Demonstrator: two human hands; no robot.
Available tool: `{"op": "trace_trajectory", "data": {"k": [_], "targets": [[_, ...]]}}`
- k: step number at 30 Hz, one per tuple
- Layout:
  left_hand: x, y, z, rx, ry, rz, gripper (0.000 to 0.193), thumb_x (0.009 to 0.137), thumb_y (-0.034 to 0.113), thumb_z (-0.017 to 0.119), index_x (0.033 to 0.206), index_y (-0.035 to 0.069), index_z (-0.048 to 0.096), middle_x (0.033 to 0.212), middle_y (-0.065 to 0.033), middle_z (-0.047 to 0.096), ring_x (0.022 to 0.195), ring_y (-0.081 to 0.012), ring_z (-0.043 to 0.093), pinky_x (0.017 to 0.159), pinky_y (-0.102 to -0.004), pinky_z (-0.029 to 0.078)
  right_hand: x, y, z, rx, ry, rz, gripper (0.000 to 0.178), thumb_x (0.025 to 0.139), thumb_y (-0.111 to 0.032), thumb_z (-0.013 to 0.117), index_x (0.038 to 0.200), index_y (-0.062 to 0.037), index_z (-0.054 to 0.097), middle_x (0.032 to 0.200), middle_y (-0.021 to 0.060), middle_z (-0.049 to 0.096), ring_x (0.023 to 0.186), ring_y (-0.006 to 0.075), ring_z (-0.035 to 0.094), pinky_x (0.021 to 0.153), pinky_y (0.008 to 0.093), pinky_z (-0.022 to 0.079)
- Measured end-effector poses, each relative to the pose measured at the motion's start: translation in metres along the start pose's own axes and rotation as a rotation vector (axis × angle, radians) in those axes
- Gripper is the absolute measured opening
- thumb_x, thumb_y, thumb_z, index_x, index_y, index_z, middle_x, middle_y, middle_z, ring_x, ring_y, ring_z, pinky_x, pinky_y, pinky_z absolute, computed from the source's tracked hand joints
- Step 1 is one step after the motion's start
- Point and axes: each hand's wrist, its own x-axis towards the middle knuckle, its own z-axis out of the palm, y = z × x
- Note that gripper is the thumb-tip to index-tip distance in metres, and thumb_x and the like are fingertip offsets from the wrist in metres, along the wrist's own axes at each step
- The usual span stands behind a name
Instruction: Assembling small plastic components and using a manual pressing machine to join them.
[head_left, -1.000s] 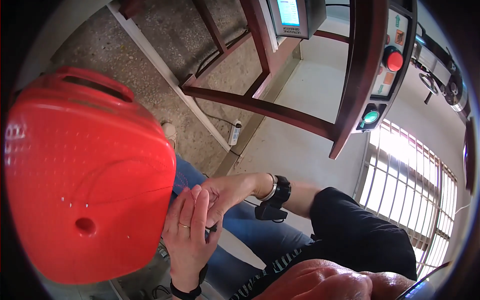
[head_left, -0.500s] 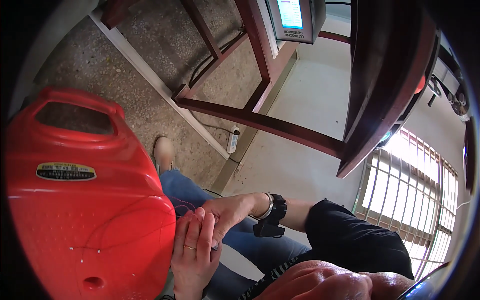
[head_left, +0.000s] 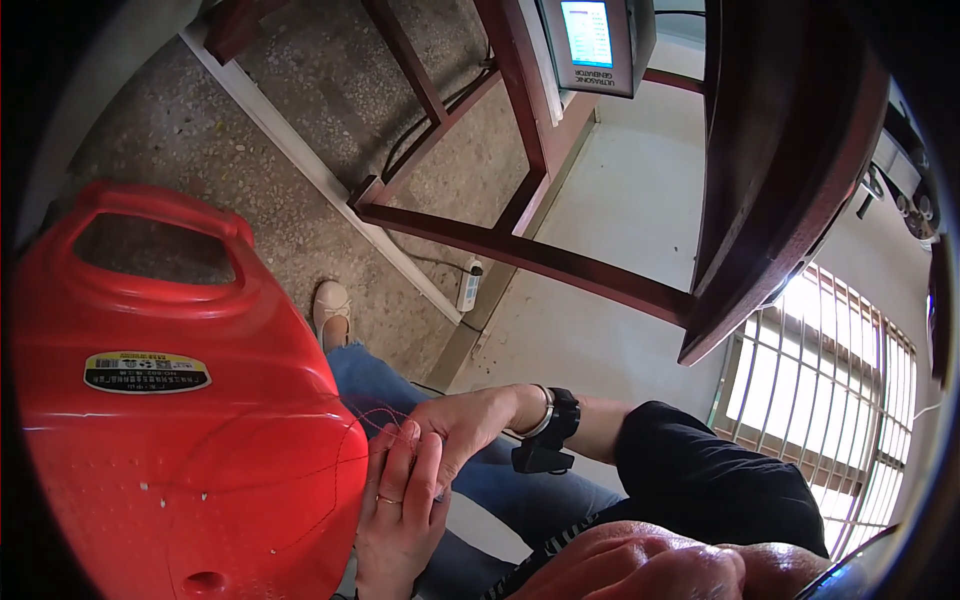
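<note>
Thin red wires [head_left: 335,485] trail in loose loops over the seat of a red plastic chair [head_left: 270,450], and small pale tips show at their ends. Their other part is gathered and partly twisted where my two hands meet at the chair's right edge. My left hand [head_left: 395,515], with a ring on one finger, is closed, its fingertips pinching the wires. Against it rests my right hand [head_left: 465,425], also closed, thumb bent down and wires running in under its fingers. The exact grip between the palms is hidden. A metal bracelet and a black wristband [head_left: 553,430] circle my right wrist.
The chair back has a handle opening and an oval label [head_left: 147,372]. Dark red wooden frames [head_left: 530,255] stand ahead, with a grey boxed device [head_left: 590,50] with a lit screen. A power strip [head_left: 468,288] lies on the floor. A barred window [head_left: 810,390] is at right.
The view has shifted slightly, so the chair sits a little lower and farther right. Both hands stay together on the wires; the loose wire ends have shifted slightly on the seat.
</note>
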Motion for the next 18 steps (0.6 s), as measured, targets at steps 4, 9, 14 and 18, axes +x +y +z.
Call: {"op": "trace_trajectory", "data": {"k": [4, 9, 14, 18], "targets": [[0.004, 0.002, -0.003, 0.024, 0.022, 0.021, 0.051, 0.078, 0.001, 0.071, 0.128, 0.005, 0.061, 0.135, -0.0151, 0.056, 0.119, -0.0396, 0.059, 0.098, -0.044, 0.054, -0.002, -0.007, 0.002, -0.047, -0.008, -0.012, 0.024, 0.092, -0.019, 0.074, 0.106, -0.0012, 0.068, 0.093, 0.0018, 0.07, 0.089, 0.0094, 0.063, 0.077, 0.0283, 0.056], [0.002, 0.0, 0.001, -0.035, 0.038, 0.051, 0.06, 0.072, 0.001, 0.077, 0.13, 0.005, 0.059, 0.136, -0.0181, 0.056, 0.118, -0.0418, 0.058, 0.096, -0.0483, 0.053, -0.02, -0.041, 0.002, -0.334, 0.033, 0.043, 0.029, 0.093, -0.024, 0.073, 0.109, 0.0002, 0.067, 0.094, 0.0045, 0.071, 0.087, 0.012, 0.065, 0.074, 0.0285, 0.055], [-0.009, 0.005, 0.01, 0.011, 0.178, 0.002, 0.048, 0.08, 0.006, 0.077, 0.126, 0.006, 0.063, 0.132, -0.0147, 0.058, 0.109, -0.0348, 0.064, 0.09, -0.0404, 0.056, -0.043, -0.071, -0.007, -0.327, 0.784, -0.183, 0.028, 0.103, -0.025, 0.056, 0.109, 0.0011, 0.064, 0.09, 0.0049, 0.069, 0.081, 0.0152, 0.066, 0.076, 0.0273, 0.053], [-0.014, 0.021, 0.022, -0.025, 0.225, -0.037, 0.046, 0.081, 0.009, 0.078, 0.124, 0.006, 0.063, 0.132, -0.0153, 0.058, 0.105, -0.0324, 0.066, 0.085, -0.0393, 0.057, -0.03, -0.113, -0.039, -0.674, 1.315, -0.954, 0.027, 0.103, -0.02, 0.053, 0.12, 0.0003, 0.059, 0.108, 0.0079, 0.065, 0.1, 0.0146, 0.06, 0.092, 0.0282, 0.047]]}}
